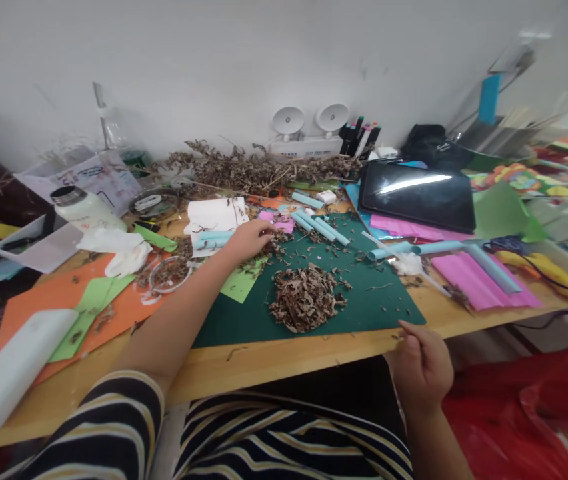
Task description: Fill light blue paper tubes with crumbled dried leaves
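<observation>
My left hand (248,239) reaches out over the far left edge of a dark green cutting mat (364,300). Its fingers curl down onto dried leaf bits beside a pink paper scrap (278,221); what they pinch is hidden. My right hand (421,365) rests at the table's front edge (284,363), below the mat's near right corner. Its fingers are curled, and I cannot make out anything in them. A pile of crushed dried leaves (307,298) lies in the middle of the mat. Several rolled light-blue paper tubes (319,225) lie beyond it.
A heap of dry twigs (254,170) runs along the wall. A dark tablet (417,195) lies at back right, with pink paper sheets (474,277) nearer. At left sit orange (29,307) and green paper, a small glass dish (169,273), crumpled tissue (117,248) and a white jar (81,208).
</observation>
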